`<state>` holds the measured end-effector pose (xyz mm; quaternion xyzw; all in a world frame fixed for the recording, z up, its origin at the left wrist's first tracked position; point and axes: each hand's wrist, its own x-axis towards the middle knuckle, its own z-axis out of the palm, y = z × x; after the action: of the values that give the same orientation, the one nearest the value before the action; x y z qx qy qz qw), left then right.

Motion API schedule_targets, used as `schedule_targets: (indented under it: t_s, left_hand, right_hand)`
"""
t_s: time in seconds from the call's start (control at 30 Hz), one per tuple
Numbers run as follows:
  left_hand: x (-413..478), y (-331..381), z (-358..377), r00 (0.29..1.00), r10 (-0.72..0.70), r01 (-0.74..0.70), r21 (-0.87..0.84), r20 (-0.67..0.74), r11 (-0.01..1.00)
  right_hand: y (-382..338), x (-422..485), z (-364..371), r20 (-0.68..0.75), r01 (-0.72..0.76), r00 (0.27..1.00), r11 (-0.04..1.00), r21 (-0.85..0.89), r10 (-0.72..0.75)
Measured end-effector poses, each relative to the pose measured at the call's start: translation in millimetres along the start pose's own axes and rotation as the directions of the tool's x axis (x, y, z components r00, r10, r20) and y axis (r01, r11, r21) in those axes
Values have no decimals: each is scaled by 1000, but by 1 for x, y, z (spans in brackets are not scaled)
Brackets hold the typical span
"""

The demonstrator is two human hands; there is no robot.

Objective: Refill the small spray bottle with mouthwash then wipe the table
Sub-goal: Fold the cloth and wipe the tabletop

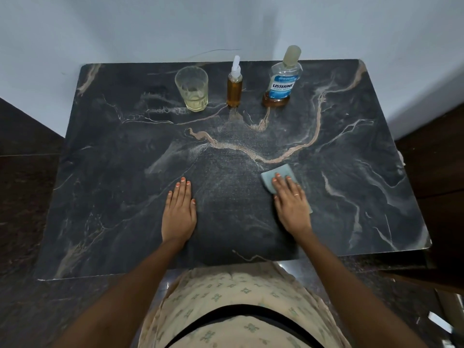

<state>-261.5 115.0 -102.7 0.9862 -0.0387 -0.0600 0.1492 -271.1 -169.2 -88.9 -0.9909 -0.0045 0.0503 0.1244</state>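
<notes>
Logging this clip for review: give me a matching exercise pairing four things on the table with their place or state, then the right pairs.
Things:
1. drinking glass
2. small spray bottle
3. mouthwash bottle
4. blue cloth

Places or states:
A. under the right hand, flat on the table
B. far right of the back row, only a little amber liquid at the bottom
C. far left of the back row, pale liquid low inside
D. middle of the back row, amber liquid filling most of it

Pairs: 1-C, 2-D, 3-B, 4-A
</notes>
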Motion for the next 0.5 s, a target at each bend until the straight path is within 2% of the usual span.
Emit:
schedule_targets:
  t_s: [0.13, 0.23, 0.37, 0.5]
  left_hand:
    - [0, 0, 0, 1000, -3, 3, -5, -2, 1000]
    - [0, 0, 0, 1000, -1, 1, -4, -3, 1000]
    - [0, 0, 1, 1000, 3, -3, -2, -4, 1000]
    - [0, 0, 1, 1000, 1, -1, -5, 0, 1000]
  right_hand:
    - [26, 11, -13, -70, -233, 969, 971, 61, 237]
    - [14, 20, -10, -40, -273, 960, 959, 69, 276]
    - [-34, 16, 1, 45, -61, 997, 993, 97, 57]
    - [-100, 0, 20, 176, 190, 964, 979, 70, -200]
